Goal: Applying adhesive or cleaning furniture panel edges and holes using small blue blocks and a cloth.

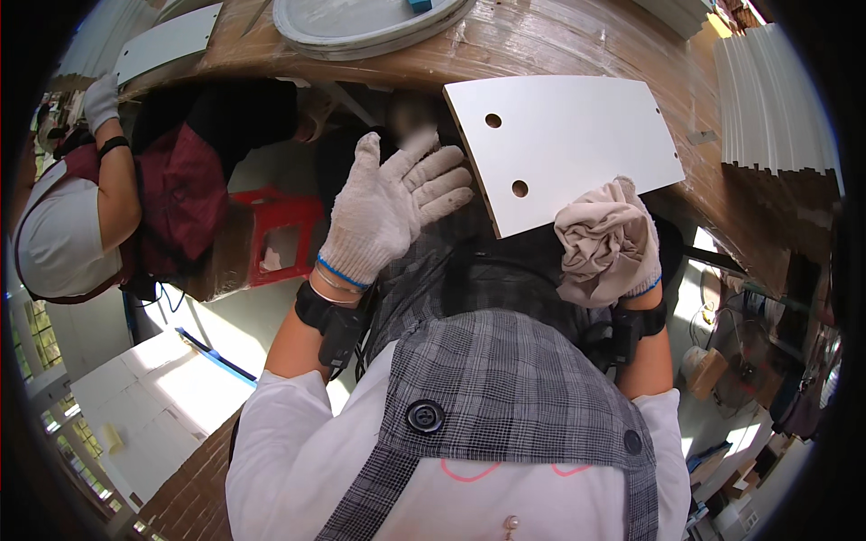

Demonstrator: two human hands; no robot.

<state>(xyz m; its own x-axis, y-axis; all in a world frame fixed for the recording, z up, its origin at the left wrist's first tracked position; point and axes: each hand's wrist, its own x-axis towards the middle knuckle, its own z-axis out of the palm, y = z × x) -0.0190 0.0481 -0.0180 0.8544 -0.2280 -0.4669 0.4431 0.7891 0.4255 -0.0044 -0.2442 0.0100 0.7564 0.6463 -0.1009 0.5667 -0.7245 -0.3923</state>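
A white panel (577,135) with two round holes near its left end lies at the near edge of the table, partly jutting over it. My left hand (388,198), in a pale knitted glove with a blue cuff, is held palm up beside the panel's left end, fingers spread and nothing in them. At the panel's near right side, my gloved right hand (651,257) grips a crumpled beige cloth (600,239). The cloth hides most of the fingers and overlaps the panel's near edge.
The wrapped brown table (514,45) carries a round white tray (311,41) at the back. Stacked white panels (776,99) stand at the right. On the left a co-worker's gloved hand (101,104) touches another white panel (167,41). A red stool (284,230) stands below.
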